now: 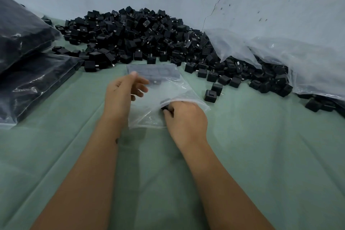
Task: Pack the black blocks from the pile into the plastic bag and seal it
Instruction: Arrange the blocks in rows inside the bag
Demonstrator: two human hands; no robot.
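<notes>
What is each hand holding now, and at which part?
The right hand grips a black block at the plastic bag mouth. The left hand lifts the bag's upper edge with its fingers.

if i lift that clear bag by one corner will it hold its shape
Probably not: the plastic bag looks thin and creased, so it would likely sag. The blocks inside sit at the far end and would probably slide. Its glossy film may be slippery.

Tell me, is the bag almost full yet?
Not yet. A row of black blocks already lies at the far end of the clear plastic bag. The right hand is pushing another block in at the bag's mouth, while the left hand holds the bag's edge. A big pile still waits, and the bag is unsealed.
</notes>
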